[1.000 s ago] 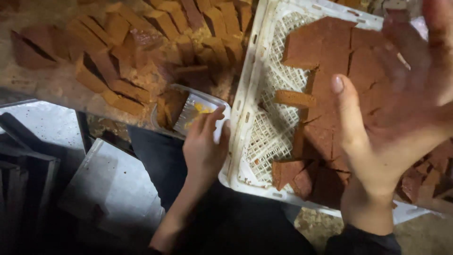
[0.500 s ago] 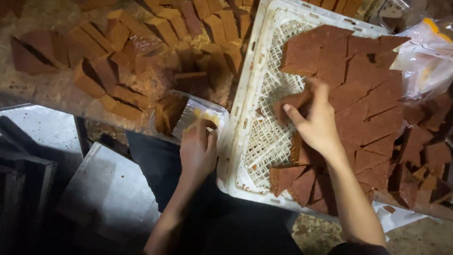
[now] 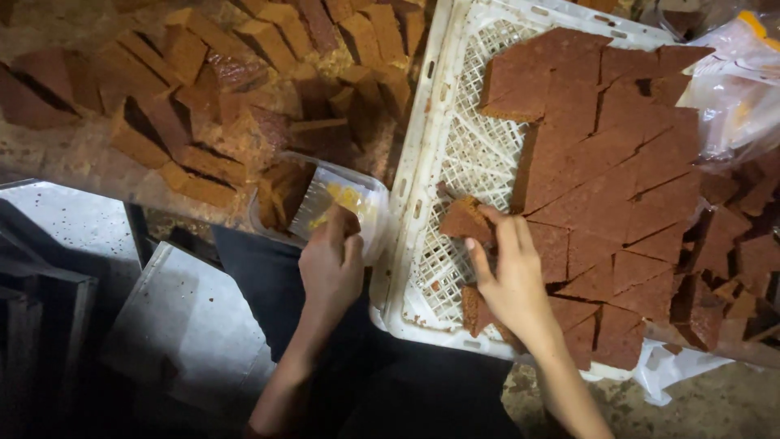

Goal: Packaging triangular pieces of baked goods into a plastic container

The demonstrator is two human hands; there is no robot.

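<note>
1. Since half a second ago, the right hand [image 3: 510, 276] has drawn back from the middle of the white crate [image 3: 422, 203] toward its near left part, and it now holds a brown cake piece [image 3: 465, 219] lifted off the lattice floor.
2. Fingers of the right hand are closed around that piece, thumb underneath and the other fingers over its right edge.
3. Lying in the same crate, to the right of the held piece, is a spread of flat brown cake slabs [image 3: 601, 154], cut into squares and triangles and touching edge to edge.
4. At the crate's left rim, the left hand [image 3: 331, 264] grips a clear plastic bag [image 3: 337, 203], fingers curled over its near edge.
5. Inside the bag a few brown pieces show at its left side, along with a patch of yellow.
6. Beyond the bag, on the work surface, many more cut cake blocks [image 3: 203, 73] stand loosely scattered, some upright and some tipped.
7. At the far right, another clear bag [image 3: 735, 89] rests against the crate's corner.
</note>
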